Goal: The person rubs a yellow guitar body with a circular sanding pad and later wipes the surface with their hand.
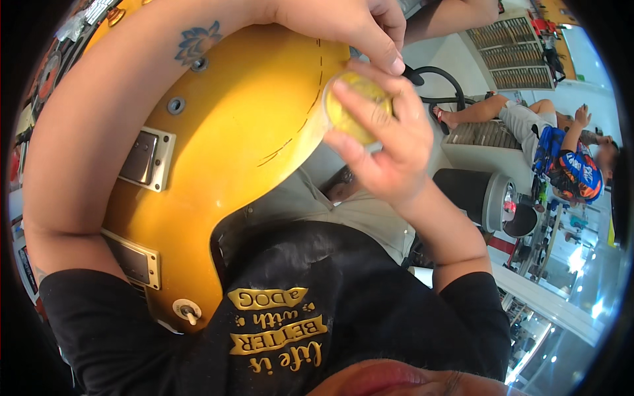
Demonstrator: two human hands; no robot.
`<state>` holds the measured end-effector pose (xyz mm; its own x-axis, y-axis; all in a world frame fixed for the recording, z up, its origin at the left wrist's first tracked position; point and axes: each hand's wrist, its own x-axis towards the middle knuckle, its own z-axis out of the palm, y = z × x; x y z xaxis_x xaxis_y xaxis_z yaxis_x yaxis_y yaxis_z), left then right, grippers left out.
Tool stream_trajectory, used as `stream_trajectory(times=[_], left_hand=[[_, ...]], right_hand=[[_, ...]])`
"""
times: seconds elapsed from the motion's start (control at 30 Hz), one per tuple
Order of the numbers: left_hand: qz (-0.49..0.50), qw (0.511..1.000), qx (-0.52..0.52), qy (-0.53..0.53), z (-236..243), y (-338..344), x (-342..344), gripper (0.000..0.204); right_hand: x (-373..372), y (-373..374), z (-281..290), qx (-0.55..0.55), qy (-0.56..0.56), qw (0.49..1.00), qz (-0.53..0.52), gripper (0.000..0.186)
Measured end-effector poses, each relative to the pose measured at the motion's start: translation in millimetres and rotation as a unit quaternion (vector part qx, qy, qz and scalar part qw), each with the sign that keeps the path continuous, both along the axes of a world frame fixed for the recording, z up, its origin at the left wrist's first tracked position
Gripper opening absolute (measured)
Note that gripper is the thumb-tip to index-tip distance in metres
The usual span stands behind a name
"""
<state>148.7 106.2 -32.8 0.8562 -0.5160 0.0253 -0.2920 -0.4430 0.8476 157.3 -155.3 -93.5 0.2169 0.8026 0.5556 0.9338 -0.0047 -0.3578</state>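
A gold electric guitar body [251,119] lies across my lap, with two metal pickups in cream frames, a toggle switch [188,311] and round holes. A dark dashed line runs along its curved edge. My right hand [399,155] holds a flat, round yellow disc [350,122] with a pale rim against that edge, fingers spread over its face. Over the top of the body reaches my left arm. My left hand [350,23] is closed near the disc, thumb against curled fingers; whatever is between them is hidden.
Another bare limb [456,18] shows at the top. Farther right, a person [561,145] in a blue and orange top sits beside stacked slatted racks [512,53]. A dark cylindrical bin [465,198] stands to my right. Assorted items crowd the far left edge.
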Motion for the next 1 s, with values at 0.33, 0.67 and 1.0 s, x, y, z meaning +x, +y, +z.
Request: stream_trajectory(times=[0.33,0.67,1.0], left_hand=[[-0.019,1.000,0.002,-0.010,12.1,5.1,-3.7,0.044],[-0.028,0.999,-0.018,-0.001,16.9,5.1,-5.2,0.044],[0.027,0.998,0.053,-0.010,4.1,-5.2,1.8,0.047]], right_hand=[[-23.7,-4.8,5.3,0.005,0.003,1.000,0.027,0.055],[-51.2,-3.8,8.9,0.007,0.029,0.999,0.021,0.055],[-49.2,-9.2,3.9,-0.012,0.040,0.999,0.016,0.056]])
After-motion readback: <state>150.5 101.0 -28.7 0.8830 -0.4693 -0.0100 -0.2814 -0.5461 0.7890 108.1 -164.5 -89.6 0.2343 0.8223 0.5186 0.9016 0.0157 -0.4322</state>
